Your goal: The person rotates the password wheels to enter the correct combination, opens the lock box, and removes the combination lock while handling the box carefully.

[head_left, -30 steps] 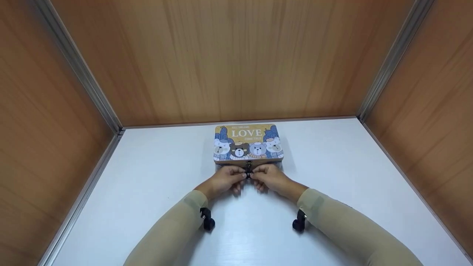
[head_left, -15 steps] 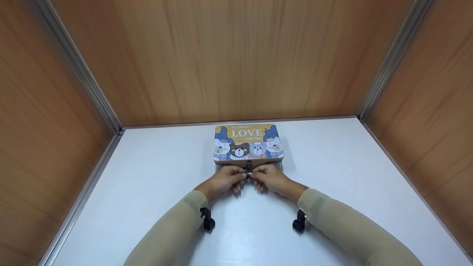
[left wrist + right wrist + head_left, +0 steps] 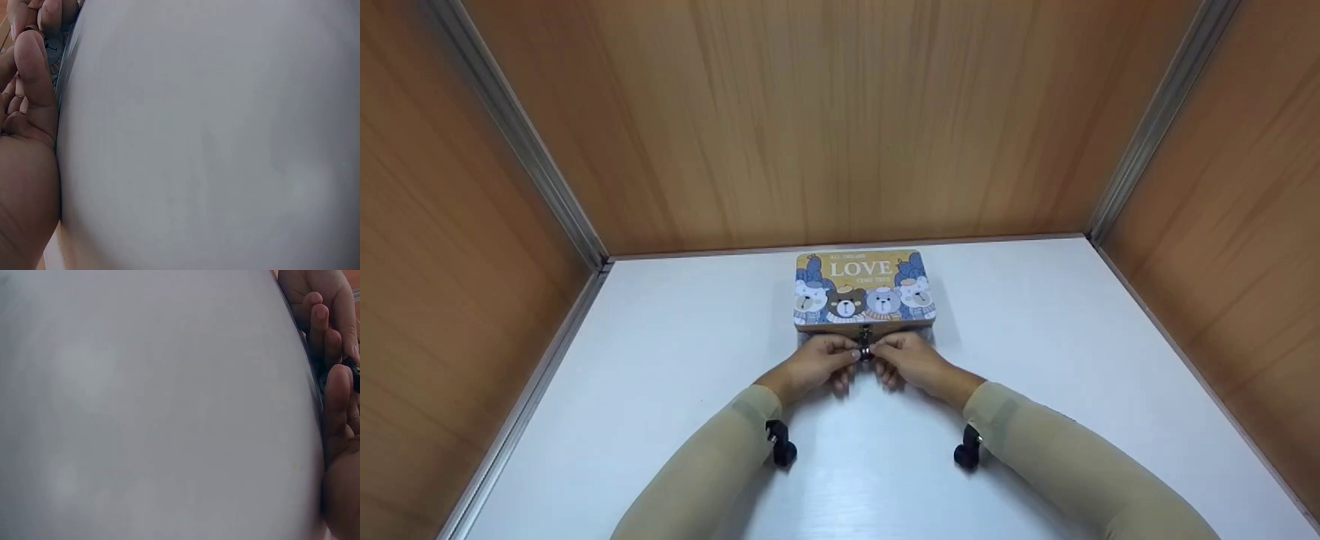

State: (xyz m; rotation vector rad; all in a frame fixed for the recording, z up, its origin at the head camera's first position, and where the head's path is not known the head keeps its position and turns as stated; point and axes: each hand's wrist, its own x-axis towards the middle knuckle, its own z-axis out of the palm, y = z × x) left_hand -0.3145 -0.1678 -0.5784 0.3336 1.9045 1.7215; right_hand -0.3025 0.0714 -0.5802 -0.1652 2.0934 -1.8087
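A closed box (image 3: pixel 864 289) with bears and the word LOVE on its lid lies at the back of the white table. From the clasp on its front hangs a small, dark, shiny padlock (image 3: pixel 865 352). My left hand (image 3: pixel 814 363) pinches the padlock's left side between thumb and forefinger. From the right, my right hand (image 3: pixel 915 363) pinches it the same way. The other fingers of both hands are bent below it. In the right wrist view, the dark padlock (image 3: pixel 355 374) shows between the fingertips at the right edge; the fingers hide much of it.
The white table (image 3: pixel 682 360) meets a wooden back panel (image 3: pixel 840 127) just behind the box. Wooden side panels (image 3: pixel 442 247) with metal corner strips stand at left and right. A small black device (image 3: pixel 781 445) hangs at each wrist.
Both hands keep their places at the padlock, with only slight finger movement. The padlock shows a bright glint now, where it looked darker a second ago. The box stays put.
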